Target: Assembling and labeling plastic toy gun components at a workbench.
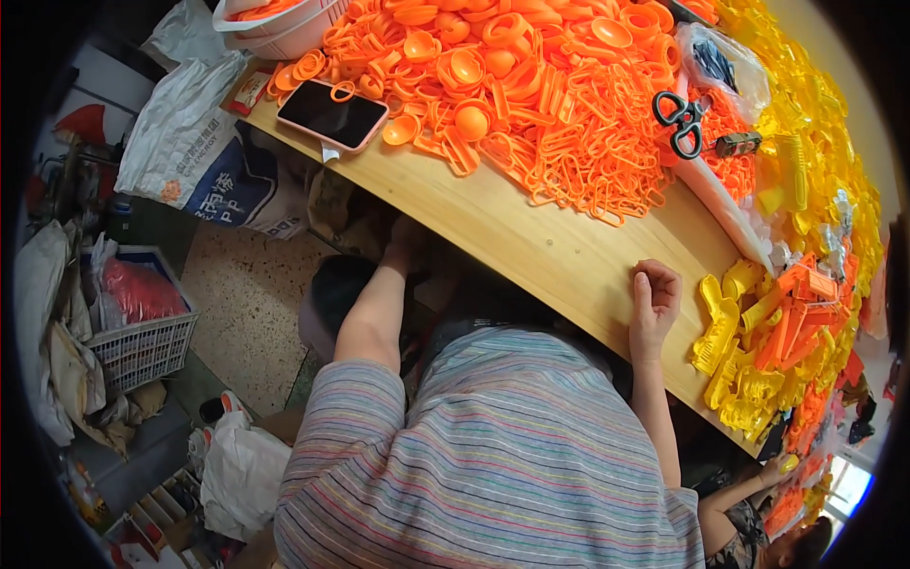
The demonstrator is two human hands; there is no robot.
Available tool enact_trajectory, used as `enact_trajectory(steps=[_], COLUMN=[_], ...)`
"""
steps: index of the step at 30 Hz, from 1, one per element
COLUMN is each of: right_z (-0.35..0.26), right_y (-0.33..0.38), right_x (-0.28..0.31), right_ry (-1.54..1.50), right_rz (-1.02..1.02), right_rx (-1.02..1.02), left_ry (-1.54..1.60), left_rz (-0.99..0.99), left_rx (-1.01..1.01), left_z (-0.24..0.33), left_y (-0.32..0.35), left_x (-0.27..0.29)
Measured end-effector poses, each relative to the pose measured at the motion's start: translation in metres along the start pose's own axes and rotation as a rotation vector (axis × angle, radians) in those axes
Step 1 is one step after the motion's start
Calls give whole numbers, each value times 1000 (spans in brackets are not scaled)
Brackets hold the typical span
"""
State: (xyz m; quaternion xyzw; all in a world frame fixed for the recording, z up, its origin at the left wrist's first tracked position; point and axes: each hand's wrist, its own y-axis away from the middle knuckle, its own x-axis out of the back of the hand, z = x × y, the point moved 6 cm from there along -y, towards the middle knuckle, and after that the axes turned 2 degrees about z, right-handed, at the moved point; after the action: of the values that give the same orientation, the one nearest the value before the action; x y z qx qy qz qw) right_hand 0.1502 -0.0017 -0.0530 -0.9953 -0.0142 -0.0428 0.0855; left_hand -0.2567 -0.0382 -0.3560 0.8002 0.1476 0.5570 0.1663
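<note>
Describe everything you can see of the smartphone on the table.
The smartphone lies face up near the far left of the wooden table, turned at an angle. Its glossy screen is black, edged by a pink rim, perhaps a case, with rounded corners. An orange ring overlaps its upper edge, and a white scrap shows at its lower edge. Its back is hidden.

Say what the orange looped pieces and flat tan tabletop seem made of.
Orange looped pieces: probably moulded plastic, slightly glossy; repeated shapes and even colour suggest it. Flat tan tabletop: wood or laminate, satin; faint grain shows, but leaves either open.
</note>
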Motion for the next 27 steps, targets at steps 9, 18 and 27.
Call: enact_trajectory(steps=[9,18,27], right_z=[1,-13,-9], right_y=[8,5,5], right_x=[6,7,15], right_ry=[96,129,82], right_rz=[61,35,94], right_rx=[24,100,130], left_ry=[252,-204,2346], left_rz=[383,603,1262], left_rx=[-88,-47,948], left_z=[31,-9,-59], left_y=[31,-18,104], left_x=[-55,-116,38])
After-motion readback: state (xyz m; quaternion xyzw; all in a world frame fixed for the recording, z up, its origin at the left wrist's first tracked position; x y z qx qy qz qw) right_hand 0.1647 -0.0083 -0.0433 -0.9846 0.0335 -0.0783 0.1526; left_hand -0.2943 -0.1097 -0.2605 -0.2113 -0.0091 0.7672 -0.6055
